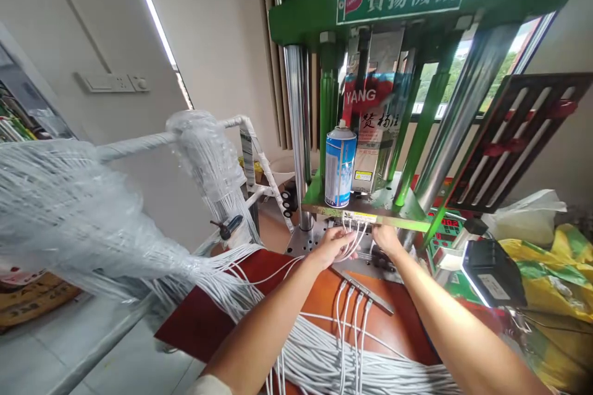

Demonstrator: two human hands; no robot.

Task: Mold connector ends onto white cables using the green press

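Observation:
My left hand (334, 244) is closed around several white cables (354, 245) just below the raised green plate (370, 213) of a press. Their upper ends run in under that plate. To the right, my right hand (385, 238) reaches beneath the plate's front edge, its fingers hidden there. Below my hands, a metal bar (364, 290) lies on the reddish-brown board (401, 296) with several more white cables attached along it. A large bundle of white cables (319, 358) stretches across the board between my forearms.
A blue spray can (340, 166) stands on the green plate between the press columns (299, 129). Plastic-wrapped cable bundles (88, 210) hang on a wrapped frame (250, 129) at left. A black lamp-like box (493, 271) and yellow-green sacks (551, 265) are at right.

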